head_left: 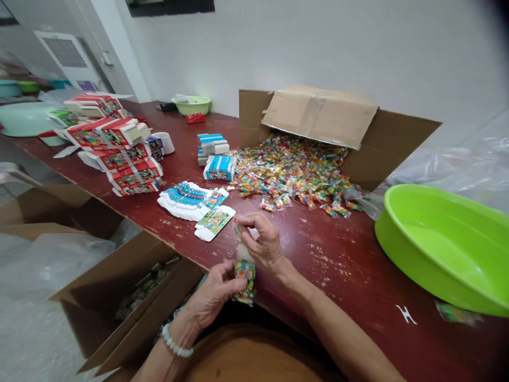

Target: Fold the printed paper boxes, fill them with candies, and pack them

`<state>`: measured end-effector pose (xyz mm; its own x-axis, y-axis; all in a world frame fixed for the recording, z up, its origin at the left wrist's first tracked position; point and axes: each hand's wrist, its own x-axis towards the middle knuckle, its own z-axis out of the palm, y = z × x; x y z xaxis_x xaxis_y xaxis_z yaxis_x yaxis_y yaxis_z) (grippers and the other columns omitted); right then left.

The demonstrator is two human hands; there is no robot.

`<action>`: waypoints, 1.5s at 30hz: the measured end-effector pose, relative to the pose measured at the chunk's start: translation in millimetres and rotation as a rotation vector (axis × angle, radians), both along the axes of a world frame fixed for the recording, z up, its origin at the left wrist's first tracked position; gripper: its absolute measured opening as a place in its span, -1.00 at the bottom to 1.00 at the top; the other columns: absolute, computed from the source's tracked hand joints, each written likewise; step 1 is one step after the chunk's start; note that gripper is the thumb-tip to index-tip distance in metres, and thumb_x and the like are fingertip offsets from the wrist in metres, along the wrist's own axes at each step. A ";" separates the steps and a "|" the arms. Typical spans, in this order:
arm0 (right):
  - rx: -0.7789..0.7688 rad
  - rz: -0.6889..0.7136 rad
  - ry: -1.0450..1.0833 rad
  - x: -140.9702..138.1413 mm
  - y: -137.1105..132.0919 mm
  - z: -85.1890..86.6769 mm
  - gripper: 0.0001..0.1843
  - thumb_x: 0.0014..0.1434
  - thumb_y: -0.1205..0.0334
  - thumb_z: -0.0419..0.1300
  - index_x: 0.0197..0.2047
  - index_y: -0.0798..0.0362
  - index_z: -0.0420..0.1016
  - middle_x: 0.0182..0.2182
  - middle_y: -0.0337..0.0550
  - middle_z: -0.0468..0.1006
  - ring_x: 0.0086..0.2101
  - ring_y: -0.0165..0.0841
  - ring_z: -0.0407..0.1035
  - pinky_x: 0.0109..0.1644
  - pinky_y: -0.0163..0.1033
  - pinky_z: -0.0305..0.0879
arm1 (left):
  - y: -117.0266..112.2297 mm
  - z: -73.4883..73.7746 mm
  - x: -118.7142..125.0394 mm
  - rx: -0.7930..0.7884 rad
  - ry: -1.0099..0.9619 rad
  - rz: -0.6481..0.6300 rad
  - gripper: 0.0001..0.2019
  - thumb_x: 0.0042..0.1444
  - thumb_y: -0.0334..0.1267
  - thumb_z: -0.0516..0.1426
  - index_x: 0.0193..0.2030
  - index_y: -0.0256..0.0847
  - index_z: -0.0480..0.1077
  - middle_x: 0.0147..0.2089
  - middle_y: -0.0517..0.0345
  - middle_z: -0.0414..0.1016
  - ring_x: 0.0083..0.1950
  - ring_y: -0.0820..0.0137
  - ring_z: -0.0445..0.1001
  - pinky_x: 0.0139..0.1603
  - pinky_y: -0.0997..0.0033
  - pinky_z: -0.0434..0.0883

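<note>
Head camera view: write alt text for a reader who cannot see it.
Two hands, the left hand and right hand, together hold a small colourful carton over a dark red table. Behind lie a pile of wrapped candies spilling from a cardboard box, flat cartons and a green basin.

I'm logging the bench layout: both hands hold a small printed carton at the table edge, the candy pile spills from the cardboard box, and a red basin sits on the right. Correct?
Not quite: the basin on the right is bright green, not red, as the head view shows. The rest stands: the left hand and right hand hold the small printed carton, and the candy pile spills from the cardboard box.
</note>
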<state>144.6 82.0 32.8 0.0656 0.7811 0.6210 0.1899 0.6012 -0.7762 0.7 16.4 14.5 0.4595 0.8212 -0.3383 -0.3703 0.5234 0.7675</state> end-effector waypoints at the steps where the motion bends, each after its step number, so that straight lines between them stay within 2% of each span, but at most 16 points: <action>1: 0.051 0.007 -0.047 -1.0 0.2 2.0 -0.92 0.17 0.29 0.21 -0.29 0.00 0.55 -0.31 -0.14 0.61 -0.25 -0.32 0.48 -0.10 -0.19 0.39 | -1.9 -0.9 3.6 0.033 -0.015 -0.019 -0.63 -0.15 -0.34 0.45 -0.18 -0.31 0.51 -0.27 0.05 0.63 -0.31 0.36 0.59 -0.21 0.42 0.53; 3: 0.026 0.022 -0.030 -3.2 1.5 6.0 -0.92 0.17 0.29 0.21 -0.29 0.00 0.56 -0.32 -0.14 0.61 -0.26 -0.33 0.48 -0.11 -0.20 0.38 | -3.2 0.7 7.9 0.063 -0.032 -0.042 -0.62 -0.15 -0.32 0.44 -0.17 -0.27 0.49 -0.28 0.07 0.63 -0.30 0.36 0.58 -0.22 0.44 0.51; 8: -0.338 0.133 0.370 1.2 1.6 16.6 -0.82 0.09 0.12 0.32 -0.27 0.02 0.54 -0.40 -0.22 0.59 -0.41 -0.39 0.43 -0.28 -0.27 0.37 | -0.3 11.5 5.0 0.040 0.030 0.006 -0.59 -0.05 -0.23 0.36 -0.08 -0.20 0.36 -0.31 0.04 0.62 -0.36 0.24 0.61 -0.30 0.31 0.53; 10: -0.399 0.198 0.371 5.0 -3.7 18.3 -0.80 0.04 0.11 0.36 -0.29 0.02 0.56 -0.41 -0.21 0.59 -0.41 -0.39 0.42 -0.29 -0.27 0.36 | 1.2 12.7 2.4 0.066 0.075 0.043 -0.58 -0.03 -0.25 0.31 -0.03 -0.16 0.31 -0.32 0.08 0.60 -0.39 0.21 0.61 -0.40 0.30 0.52; 13: -0.448 0.230 0.298 7.0 -13.9 13.1 -0.80 0.01 0.09 0.38 -0.35 0.02 0.57 -0.44 -0.22 0.59 -0.44 -0.39 0.40 -0.34 -0.28 0.35 | 3.2 11.1 0.3 0.117 0.122 0.041 -0.63 -0.04 -0.29 0.21 -0.05 -0.17 0.30 -0.36 0.12 0.56 -0.55 0.29 0.53 -0.63 0.46 0.37; 17: -0.414 0.214 0.211 8.5 -21.4 -3.0 -0.86 0.06 0.13 0.33 -0.38 0.01 0.54 -0.41 -0.21 0.57 -0.39 -0.36 0.42 -0.28 -0.26 0.37 | 4.0 11.7 0.4 0.147 0.166 0.033 -0.62 -0.08 -0.30 0.16 -0.04 -0.17 0.32 -0.37 0.13 0.54 -0.59 0.35 0.50 -0.70 0.56 0.21; 22: -0.143 0.181 -0.173 27.2 -22.3 -5.6 -0.92 0.17 0.31 0.20 -0.31 0.01 0.55 -0.22 -0.11 0.51 -0.14 -0.27 0.41 0.03 -0.10 0.33 | 2.6 15.2 2.4 0.145 0.222 0.063 -0.55 -0.10 -0.33 0.14 0.01 -0.13 0.31 -0.35 0.17 0.54 -0.58 0.40 0.49 -0.63 0.53 0.26; 24: -0.088 0.249 -0.364 37.1 -21.1 1.4 -0.85 0.15 0.40 0.18 -0.26 0.01 0.55 -0.07 -0.07 0.45 0.00 -0.24 0.35 0.14 -0.05 0.26 | 3.3 15.6 3.6 0.153 0.254 0.066 -0.58 -0.11 -0.35 0.15 -0.03 -0.13 0.33 -0.36 0.19 0.54 -0.57 0.43 0.47 -0.63 0.56 0.22; 27: -0.114 0.430 -0.514 47.1 -18.1 11.9 -0.76 0.13 0.48 0.13 -0.24 0.01 0.56 0.05 -0.07 0.37 0.10 -0.24 0.29 0.23 -0.04 0.19 | 6.2 17.7 5.1 0.163 0.266 0.093 -0.58 -0.11 -0.33 0.19 -0.03 -0.17 0.37 -0.37 0.19 0.55 -0.56 0.43 0.46 -0.63 0.56 0.22; 29: -0.184 0.448 -0.425 48.3 -17.1 13.8 -0.80 0.20 0.41 0.11 -0.23 0.02 0.55 0.07 -0.06 0.35 0.09 -0.26 0.30 0.20 -0.07 0.23 | 8.7 20.5 5.6 0.092 0.231 0.157 -0.58 -0.07 -0.20 0.23 -0.02 -0.21 0.40 -0.39 0.14 0.57 -0.57 0.40 0.45 -0.65 0.52 0.22; 32: -0.409 0.403 -0.104 41.3 -19.7 5.2 -0.79 0.24 0.21 0.18 -0.06 -0.02 0.48 -0.07 -0.10 0.45 -0.14 -0.33 0.40 -0.04 -0.20 0.37 | 12.3 22.6 6.9 -0.059 0.165 0.237 -0.57 0.01 0.02 0.22 -0.11 -0.30 0.46 -0.46 0.07 0.56 -0.62 0.35 0.43 -0.68 0.46 0.22; 35: -0.680 0.519 0.200 27.0 -25.6 -10.1 -0.61 0.15 0.08 0.29 0.03 -0.02 0.40 -0.26 -0.21 0.51 -0.40 -0.42 0.37 -0.32 -0.32 0.34 | 14.2 17.6 9.9 -0.084 0.121 0.274 -0.66 0.01 -0.03 0.22 -0.26 -0.31 0.47 -0.52 0.06 0.53 -0.64 0.35 0.42 -0.70 0.46 0.23; 38: -0.794 0.575 0.286 14.5 -29.5 -18.8 -0.67 0.09 0.04 0.33 -0.12 0.02 0.48 -0.36 -0.27 0.51 -0.52 -0.48 0.31 -0.44 -0.38 0.27 | 13.9 9.0 12.6 -0.044 0.141 0.314 -0.69 0.00 -0.05 0.25 -0.30 -0.30 0.47 -0.54 0.10 0.52 -0.65 0.38 0.41 -0.70 0.47 0.27; 40: -0.713 0.462 0.227 11.8 -30.0 -17.9 -0.77 0.10 0.06 0.32 -0.26 0.03 0.52 -0.42 -0.27 0.50 -0.52 -0.46 0.32 -0.44 -0.36 0.28 | 13.6 6.3 12.2 -0.007 0.171 0.318 -0.67 0.00 -0.01 0.27 -0.26 -0.27 0.47 -0.53 0.13 0.52 -0.65 0.39 0.41 -0.71 0.48 0.30; 42: -0.495 0.318 0.102 14.5 -29.9 -13.3 -0.83 0.15 0.09 0.28 -0.34 0.01 0.55 -0.39 -0.21 0.55 -0.42 -0.38 0.42 -0.31 -0.29 0.37 | 13.9 7.7 10.2 -0.031 0.175 0.271 -0.63 0.03 0.06 0.28 -0.23 -0.23 0.45 -0.50 0.13 0.53 -0.64 0.38 0.43 -0.73 0.51 0.30; 45: -0.212 0.331 -0.135 23.5 -29.7 -5.5 -0.83 0.25 0.15 0.19 -0.27 -0.02 0.60 -0.26 -0.12 0.64 -0.22 -0.29 0.50 -0.06 -0.19 0.39 | 15.6 14.0 7.1 -0.139 0.112 0.130 -0.53 0.10 0.19 0.19 -0.17 -0.24 0.45 -0.48 0.06 0.53 -0.64 0.36 0.46 -0.78 0.54 0.27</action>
